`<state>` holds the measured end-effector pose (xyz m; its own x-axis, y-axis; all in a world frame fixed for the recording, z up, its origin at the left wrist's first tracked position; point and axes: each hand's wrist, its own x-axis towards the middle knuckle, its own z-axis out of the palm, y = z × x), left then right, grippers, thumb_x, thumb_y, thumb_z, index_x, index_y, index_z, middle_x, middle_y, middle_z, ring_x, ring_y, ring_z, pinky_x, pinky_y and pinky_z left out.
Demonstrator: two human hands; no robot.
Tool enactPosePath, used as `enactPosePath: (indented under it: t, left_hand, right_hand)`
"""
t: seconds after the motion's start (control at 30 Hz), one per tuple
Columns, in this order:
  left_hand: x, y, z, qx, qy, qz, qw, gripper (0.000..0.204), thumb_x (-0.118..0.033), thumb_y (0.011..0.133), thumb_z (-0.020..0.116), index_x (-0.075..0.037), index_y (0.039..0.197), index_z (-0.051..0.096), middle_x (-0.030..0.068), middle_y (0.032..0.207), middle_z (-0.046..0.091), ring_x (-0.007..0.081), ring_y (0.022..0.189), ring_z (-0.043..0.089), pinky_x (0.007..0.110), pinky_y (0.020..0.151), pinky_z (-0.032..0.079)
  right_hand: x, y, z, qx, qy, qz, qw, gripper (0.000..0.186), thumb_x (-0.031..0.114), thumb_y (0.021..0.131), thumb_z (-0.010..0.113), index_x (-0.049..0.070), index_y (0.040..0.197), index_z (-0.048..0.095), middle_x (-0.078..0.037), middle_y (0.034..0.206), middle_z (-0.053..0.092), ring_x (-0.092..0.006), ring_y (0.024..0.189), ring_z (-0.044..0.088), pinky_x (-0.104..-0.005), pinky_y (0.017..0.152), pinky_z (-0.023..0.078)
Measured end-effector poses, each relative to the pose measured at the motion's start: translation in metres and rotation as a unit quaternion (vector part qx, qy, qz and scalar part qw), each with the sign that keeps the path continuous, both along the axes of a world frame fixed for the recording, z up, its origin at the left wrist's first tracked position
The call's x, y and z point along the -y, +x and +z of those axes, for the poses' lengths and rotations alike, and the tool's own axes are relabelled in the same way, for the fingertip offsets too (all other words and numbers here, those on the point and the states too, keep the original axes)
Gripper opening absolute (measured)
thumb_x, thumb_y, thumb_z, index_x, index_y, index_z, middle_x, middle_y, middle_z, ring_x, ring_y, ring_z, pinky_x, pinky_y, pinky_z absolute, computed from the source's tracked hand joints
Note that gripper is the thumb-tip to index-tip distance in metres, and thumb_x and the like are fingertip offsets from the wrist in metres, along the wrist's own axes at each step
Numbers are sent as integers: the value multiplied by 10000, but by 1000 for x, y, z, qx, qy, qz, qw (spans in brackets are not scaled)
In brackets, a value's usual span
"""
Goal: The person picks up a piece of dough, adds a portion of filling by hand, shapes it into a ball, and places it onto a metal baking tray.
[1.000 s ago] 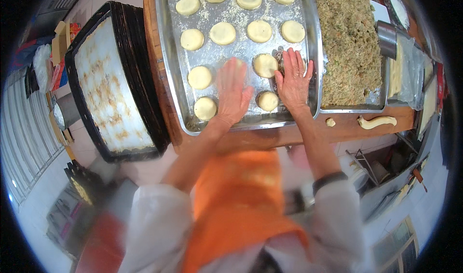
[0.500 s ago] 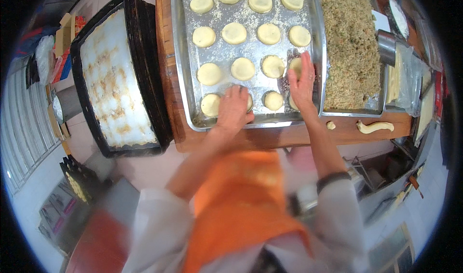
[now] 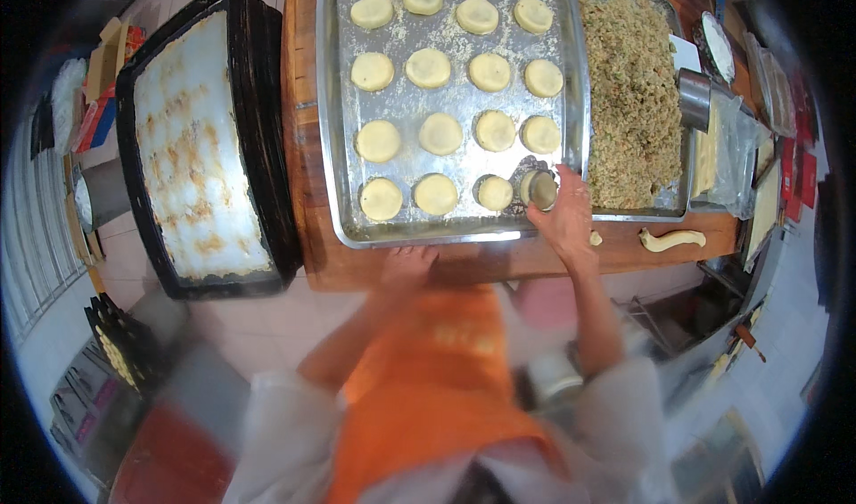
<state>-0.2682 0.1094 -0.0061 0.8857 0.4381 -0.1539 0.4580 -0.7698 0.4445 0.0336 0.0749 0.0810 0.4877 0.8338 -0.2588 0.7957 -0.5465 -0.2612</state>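
A long metal baking tray [image 3: 332, 147] lies on a wooden table [image 3: 301, 103] and carries several flat pale dough rounds [image 3: 440, 133] in rows. My right hand [image 3: 565, 219] reaches over the tray's near right corner, its fingers around a small dough round [image 3: 539, 188] that stands tilted on the tray. My left hand [image 3: 407, 263] rests on the table's front edge just below the tray and holds nothing. An orange apron covers my chest below.
A second metal tray heaped with crumbly filling [image 3: 629, 85] sits right of the baking tray, with a metal cup [image 3: 695, 99] beside it. A dough rope [image 3: 672, 238] lies on the table's right end. Stacked black trays [image 3: 198, 147] stand to the left.
My left hand has drawn back off the tray to the table's front edge. My right hand has moved down to the near right corner, onto the last dough round.
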Motion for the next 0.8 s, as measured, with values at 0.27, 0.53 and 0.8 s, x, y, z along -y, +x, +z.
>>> enactPosePath:
  t: [0.27,0.53,0.8]
  left_hand:
    - [-1,-6,16,11,-44,42,998,621,-244,691,728,-94,1247,496,103,1150,530,283,1081,491,423,918,374]
    - [2,-23,25,32,-72,69,995,475,-192,760,670,-51,1194,536,124,1230,523,322,1111,489,425,928,398]
    - [-2,-22,60,91,-247,91,961,317,-69,747,638,-57,1063,613,118,1111,602,297,963,582,398,802,475]
  right_hand:
    - [-23,-57,1,-31,0,102,994,685,255,700,759,33,1262,436,-175,1234,472,-364,1112,457,-458,933,381]
    - [-66,-51,-25,64,187,88,976,477,246,866,587,47,1283,468,-153,1319,454,-349,1259,374,-531,1061,227]
    - [-81,-67,-62,91,156,158,971,609,337,855,584,146,1391,366,-48,1460,317,-287,1340,286,-652,1048,111]
